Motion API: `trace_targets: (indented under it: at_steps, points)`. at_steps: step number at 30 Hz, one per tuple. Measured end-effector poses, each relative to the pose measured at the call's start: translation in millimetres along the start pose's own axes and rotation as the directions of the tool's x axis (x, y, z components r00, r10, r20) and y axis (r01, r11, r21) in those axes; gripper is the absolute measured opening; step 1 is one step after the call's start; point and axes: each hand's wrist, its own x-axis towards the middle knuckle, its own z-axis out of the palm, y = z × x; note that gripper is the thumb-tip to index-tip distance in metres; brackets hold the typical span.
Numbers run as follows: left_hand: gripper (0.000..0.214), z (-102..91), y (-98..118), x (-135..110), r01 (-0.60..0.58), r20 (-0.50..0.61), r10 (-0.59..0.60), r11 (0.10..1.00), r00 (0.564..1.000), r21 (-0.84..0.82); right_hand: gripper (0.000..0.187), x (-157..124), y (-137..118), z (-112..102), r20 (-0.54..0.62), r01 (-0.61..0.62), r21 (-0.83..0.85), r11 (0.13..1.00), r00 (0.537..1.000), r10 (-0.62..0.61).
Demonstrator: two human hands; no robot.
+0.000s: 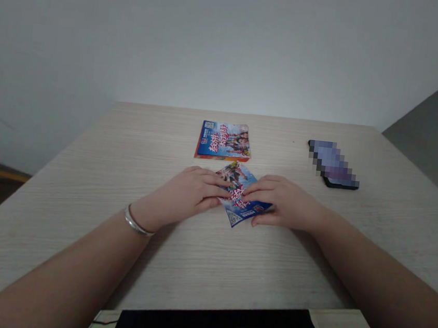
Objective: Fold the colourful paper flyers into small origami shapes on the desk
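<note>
A square printed leaflet [235, 210], blue with red-and-white lettering and small figures, is turned corner-toward me near the middle of the table. My left hand [198, 189] grips its left side, fingers lying over the top and thumb at the edge. From the right, my right hand [283, 201] pinches the opposite side, its fingertips on the lettering and thumb low by the edge. The paper bends slightly between both hands. Just beyond it lies a stack of similar leaflets [225, 139], blue on top with orange showing at the lower edges.
A dark phone [334, 164] with a blurred-out screen lies at the right on the pale wood-grain table [147, 141]. A white wall [247, 47] rises behind the table's far edge. Black fabric with reddish print [210, 325] shows at the near edge.
</note>
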Motion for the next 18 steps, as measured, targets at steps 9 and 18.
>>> trace_targets:
  at_steps: [9,18]
  points:
    - [0.034,-0.9,3.1,2.2,0.105,-0.03,-0.114,0.973,0.993,-0.206,0.035,1.0,-7.8,-0.9,-0.058,-0.2,0.019,0.98,0.978,0.2]
    - [0.025,-2.2,11.8,1.2,0.458,0.036,-0.494,0.772,0.869,-0.441,0.027,8.0,-12.7,4.0,-0.049,-0.557,0.31,0.771,0.8,0.598]
